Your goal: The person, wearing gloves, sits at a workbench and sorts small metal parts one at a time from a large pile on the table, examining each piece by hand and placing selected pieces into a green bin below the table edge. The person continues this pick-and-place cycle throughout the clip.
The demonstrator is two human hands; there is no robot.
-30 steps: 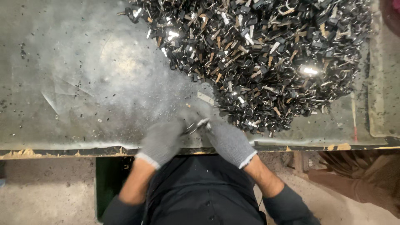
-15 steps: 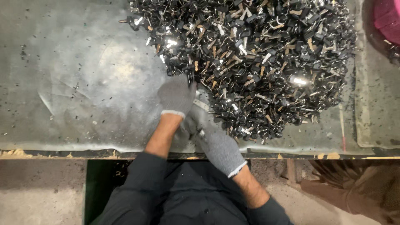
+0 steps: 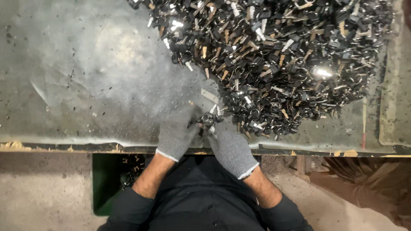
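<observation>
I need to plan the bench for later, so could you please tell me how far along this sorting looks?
Done: a few parts lie in the green bin under the table edge. In hand: the left hand and right hand, both gloved, work a small dark metal piece between them. Left: the large pile of metal parts on the table.

Small dark metal part [image 3: 208,122], black with a silvery tip, pinched between two grey-gloved hands, near table edge, just beside near-left fringe of large heap of similar parts [image 3: 278,55], black, tan, silver, far right

The single head view looks straight down, fairly near, on the table [image 3: 77,77] edge; no second view.
</observation>
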